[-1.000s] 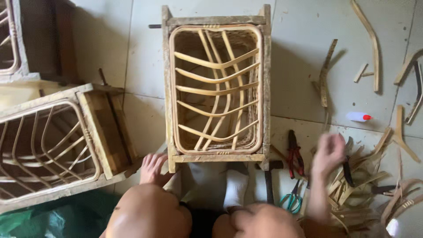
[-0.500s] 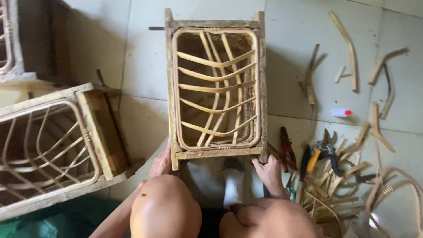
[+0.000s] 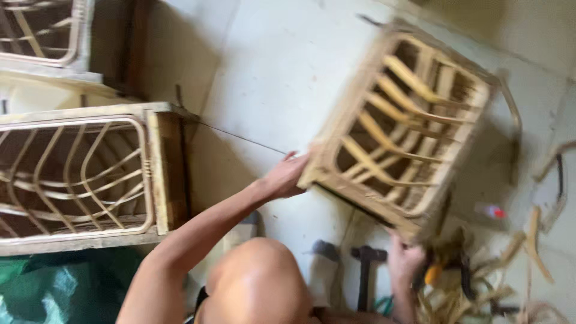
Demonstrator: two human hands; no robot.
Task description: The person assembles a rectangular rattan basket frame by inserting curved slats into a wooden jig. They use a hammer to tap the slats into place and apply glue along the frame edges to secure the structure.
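Both hands pinched the tilted, blurred rattan frame (image 3: 403,133): left grip (image 3: 287,176) at one corner, right grip (image 3: 403,259) half-hidden beneath it.

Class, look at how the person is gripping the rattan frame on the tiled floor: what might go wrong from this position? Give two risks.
1. The rattan frame is tilted, held only at two near corners by the left hand and right hand; it might slip and drop.
2. A hammer and loose cane offcuts lie close beneath the frame's lower edge, so it could snag or knock them.
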